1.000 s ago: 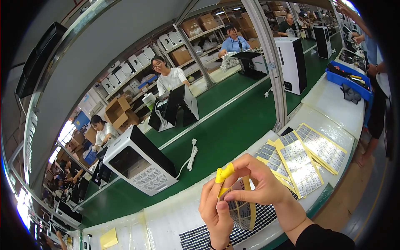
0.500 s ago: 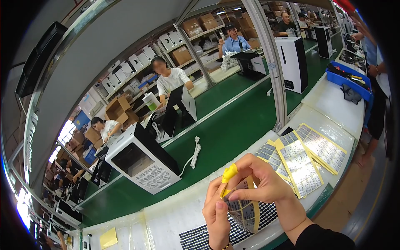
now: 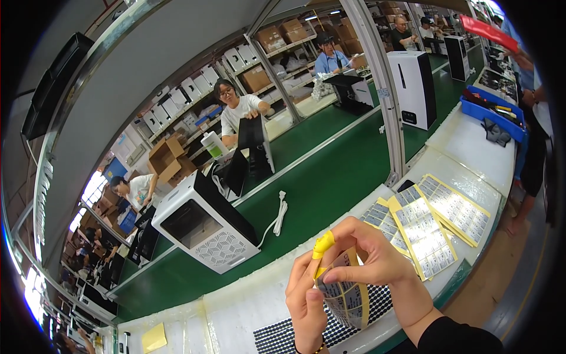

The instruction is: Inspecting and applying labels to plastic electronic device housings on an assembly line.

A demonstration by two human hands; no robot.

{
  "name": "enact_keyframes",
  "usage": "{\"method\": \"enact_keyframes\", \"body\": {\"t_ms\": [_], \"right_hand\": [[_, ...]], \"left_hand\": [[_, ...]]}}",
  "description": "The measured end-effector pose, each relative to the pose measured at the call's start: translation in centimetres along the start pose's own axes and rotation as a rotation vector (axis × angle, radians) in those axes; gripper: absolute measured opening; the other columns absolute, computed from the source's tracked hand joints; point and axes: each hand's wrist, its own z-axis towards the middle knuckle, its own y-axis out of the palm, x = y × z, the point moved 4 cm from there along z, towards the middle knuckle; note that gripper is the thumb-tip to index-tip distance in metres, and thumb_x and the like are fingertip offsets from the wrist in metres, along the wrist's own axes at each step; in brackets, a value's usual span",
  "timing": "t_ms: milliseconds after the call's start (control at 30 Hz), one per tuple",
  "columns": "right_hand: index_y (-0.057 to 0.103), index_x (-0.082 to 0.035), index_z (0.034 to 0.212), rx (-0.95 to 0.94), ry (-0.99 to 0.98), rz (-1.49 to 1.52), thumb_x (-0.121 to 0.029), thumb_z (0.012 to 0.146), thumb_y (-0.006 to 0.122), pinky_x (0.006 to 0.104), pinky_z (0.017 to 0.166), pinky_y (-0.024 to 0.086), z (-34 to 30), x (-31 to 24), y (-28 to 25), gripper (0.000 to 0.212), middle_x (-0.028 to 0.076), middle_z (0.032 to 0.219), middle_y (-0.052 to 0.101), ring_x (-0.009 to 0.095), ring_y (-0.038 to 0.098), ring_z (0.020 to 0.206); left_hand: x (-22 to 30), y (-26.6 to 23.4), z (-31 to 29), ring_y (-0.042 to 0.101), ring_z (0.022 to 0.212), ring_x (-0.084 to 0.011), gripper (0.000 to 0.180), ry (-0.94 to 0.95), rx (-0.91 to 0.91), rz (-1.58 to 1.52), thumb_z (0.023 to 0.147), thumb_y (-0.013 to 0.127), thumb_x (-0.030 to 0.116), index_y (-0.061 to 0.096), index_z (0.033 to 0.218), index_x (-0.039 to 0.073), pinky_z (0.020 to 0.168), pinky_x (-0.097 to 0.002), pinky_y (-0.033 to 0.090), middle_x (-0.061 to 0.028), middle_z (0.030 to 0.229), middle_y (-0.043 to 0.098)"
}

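Both my hands are together over the near side of the white worktop. A silver-and-yellow label sheet (image 3: 346, 304) is bent into a curve between them. My right hand (image 3: 377, 253) pinches its upper edge with thumb and bent fingers. At the sheet's left edge, my left hand (image 3: 306, 304) is closed on it, thumb up. Yellow wrapping (image 3: 322, 245) covers a fingertip where the hands meet; I cannot tell whose finger it is on. Beneath them lies a sheet of black dots (image 3: 274, 339), partly hidden by my hands. More label sheets (image 3: 421, 230) lie to the right.
Beyond the worktop (image 3: 236, 312) runs a green conveyor (image 3: 312, 206), carrying a white-and-black appliance (image 3: 206, 227) with a white power cord (image 3: 280, 215). A metal post (image 3: 377, 88) rises at its near edge. A blue tool bin (image 3: 492, 109) sits far right; yellow paper (image 3: 154, 338) lies left. Co-workers sit opposite.
My hands and the label sheet have barely moved. The appliance on the conveyor has shifted slightly right. Across the conveyor, a co-worker in white has raised an arm onto a black unit.
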Motion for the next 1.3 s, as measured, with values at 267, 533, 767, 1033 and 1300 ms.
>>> {"method": "enact_keyframes", "body": {"t_ms": [267, 533, 767, 1033, 1300], "right_hand": [[0.051, -0.003, 0.107, -0.028, -0.037, -0.061, -0.002, 0.076, 0.075, 0.0242, 0.074, 0.050, -0.1, 0.0, 0.1, 0.039, 0.007, 0.087, 0.064, 0.013, 0.066, 0.082], [0.050, -0.003, 0.106, -0.014, -0.041, -0.064, -0.006, 0.078, 0.074, 0.0254, 0.077, 0.049, -0.2, 0.0, -0.1, 0.037, 0.006, 0.083, 0.067, 0.012, 0.065, 0.082], [0.050, -0.004, 0.107, -0.020, -0.038, -0.012, -0.005, 0.078, 0.074, 0.0255, 0.078, 0.049, -0.3, 0.4, 0.1, 0.038, 0.006, 0.085, 0.067, 0.012, 0.065, 0.083], [0.050, -0.004, 0.109, 0.005, -0.166, 0.031, 0.002, 0.075, 0.074, 0.0282, 0.080, 0.051, -0.7, -0.2, -0.2, 0.041, 0.008, 0.096, 0.066, 0.017, 0.067, 0.091], [0.051, -0.006, 0.101, 0.040, -0.248, -0.068, 0.009, 0.067, 0.076, 0.0208, 0.061, 0.049, -0.3, 0.2, -1.2, 0.044, 0.013, 0.092, 0.066, 0.017, 0.065, 0.083]], "left_hand": [[0.2, -0.1, 0.0, 0.056, 0.101, -0.0277, 0.049, 0.035, -0.052, 0.047, 0.097, 0.041, 0.034, 0.059, 0.113, -0.009, 0.085, -0.0340, 0.044, -0.0222, 0.116, 0.054], [-0.5, 0.1, -0.7, 0.055, 0.107, -0.0215, 0.060, -0.179, 0.029, -0.160, 0.098, 0.038, 0.038, 0.041, 0.130, -0.013, 0.092, -0.0311, 0.040, -0.0163, 0.116, 0.058], [-0.7, 0.2, -0.6, 0.055, 0.107, -0.0205, 0.062, -0.189, 0.041, -0.183, 0.098, 0.037, 0.040, 0.039, 0.131, -0.012, 0.092, -0.0304, 0.041, -0.0151, 0.117, 0.057], [0.1, -0.5, 0.3, 0.054, 0.105, -0.0279, 0.059, 0.079, -0.023, 0.063, 0.089, 0.057, 0.036, 0.047, 0.129, -0.005, 0.089, -0.0351, 0.042, -0.0198, 0.117, 0.055], [0.9, -1.0, 0.4, 0.054, 0.094, -0.0206, 0.054, -0.004, -0.039, 0.211, 0.083, 0.066, 0.036, 0.054, 0.112, -0.009, 0.083, -0.0306, 0.042, -0.0127, 0.104, 0.057]]}}
